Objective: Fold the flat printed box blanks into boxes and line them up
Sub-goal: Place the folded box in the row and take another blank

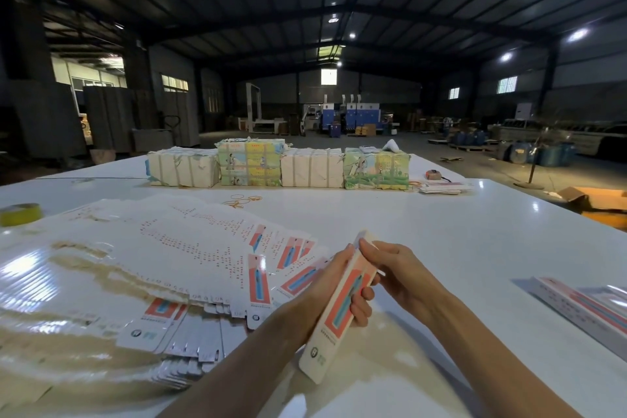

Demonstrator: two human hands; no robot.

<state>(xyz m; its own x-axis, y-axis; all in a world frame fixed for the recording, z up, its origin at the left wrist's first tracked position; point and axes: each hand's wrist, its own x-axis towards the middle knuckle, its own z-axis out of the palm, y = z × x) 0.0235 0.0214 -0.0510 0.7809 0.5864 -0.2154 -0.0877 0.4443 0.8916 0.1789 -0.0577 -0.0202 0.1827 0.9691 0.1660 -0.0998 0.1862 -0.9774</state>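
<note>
The box is long and slim, cream with a coral panel and a blue picture; its small print I cannot read. It is held above the counter, at the near edge, beside the fanned flat blanks. The left hand wraps its fingers round the middle; the right hand pinches the far end.

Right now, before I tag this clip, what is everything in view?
table: one, white, across the foreground.
flat blanks: fanned pile, uncountable, white with red-blue print, left of the hands.
box: one, cream with red-blue print, in both hands.
finished boxes: a few, white and red, table's right edge.
wrapped bundles: four, two white, two green-yellow printed, row at far side.
rubber bands: several, orange, before the bundles.
tape roll: one, yellow, left edge.
carton: one, brown, floor at right.
left hand: one, grips the box's middle.
right hand: one, pinches its top end.
</note>
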